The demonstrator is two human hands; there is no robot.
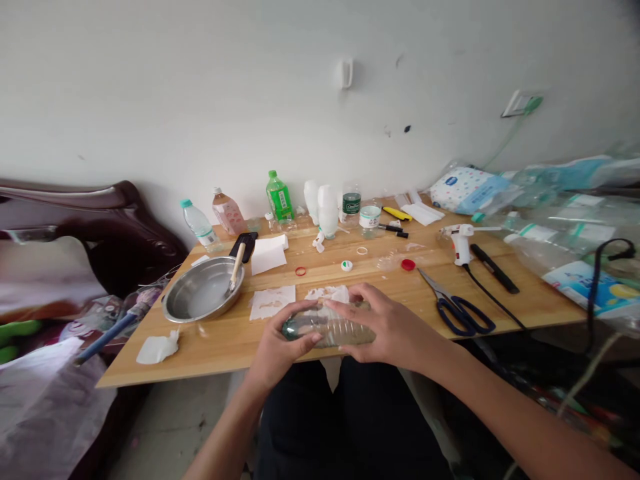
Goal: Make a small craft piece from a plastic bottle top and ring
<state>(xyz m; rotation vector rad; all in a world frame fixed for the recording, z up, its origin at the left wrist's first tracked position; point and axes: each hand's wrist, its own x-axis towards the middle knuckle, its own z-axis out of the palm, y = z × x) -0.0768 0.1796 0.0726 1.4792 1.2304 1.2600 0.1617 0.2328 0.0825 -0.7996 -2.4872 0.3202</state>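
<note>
Between my two hands lies a clear ribbed plastic bottle [333,328], turned on its side over the table's front edge. My left hand [287,333] is wrapped round its greenish left end, the thumb along the near side. Around the other end curls my right hand [380,320], fingers on top and thumb below, hiding that end. Just beyond the bottle are two wet-looking white paper pieces, one at the left [273,302] and one partly behind my fingers [327,293]. A metal bowl [173,310] of cloudy liquid, with a brush [236,267] leaning in it, stands left of my hands.
Dark-handled scissors [457,313], a white glue gun [460,243] and a black stick-like tool [495,269] lie at the right. Several bottles line the back, including a green one [280,197] and white ones [327,210]. Plastic bottles [545,253] pile up at far right.
</note>
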